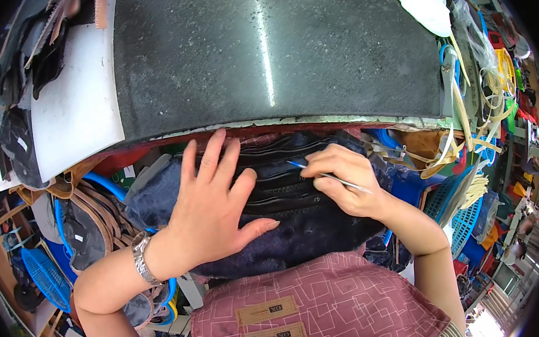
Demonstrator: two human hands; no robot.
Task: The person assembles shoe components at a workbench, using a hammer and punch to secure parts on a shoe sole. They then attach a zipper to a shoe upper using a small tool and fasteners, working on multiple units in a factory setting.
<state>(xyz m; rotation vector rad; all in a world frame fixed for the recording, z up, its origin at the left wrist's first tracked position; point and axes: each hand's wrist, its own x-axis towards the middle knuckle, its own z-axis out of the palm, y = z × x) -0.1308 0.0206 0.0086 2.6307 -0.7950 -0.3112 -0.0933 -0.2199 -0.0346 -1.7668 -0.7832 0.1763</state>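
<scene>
Black, glossy, leather-like layered pieces (278, 203) lie, in the head view, between the fingers of the two hands, on dark blue, fuzzy-surfaced material (300, 239). Long axis: left to right, crossing the gap from the left index finger to the right hand (346, 178). The right fingers are nearer to the right end of the layers; the left hand (209, 205) lies over the left end.

Left fingers: spread wide, extended away from the body, gripping nothing visible; the thumb points right, above the dark blue material. The middle fingertip is at the near edge of the grey, speckled, flat work surface (198, 66).

Right fingers: closed in a pinch on a slim, silver, blue-tipped pen-like tool (353, 186). The tip points left, toward the left fingers, over the upper layers; contact cannot be determined.

Appearance of the layers: narrow, overlapping, gently curved folds with bright highlights, puckered edges and small pale marks just below the right fingers.
</scene>
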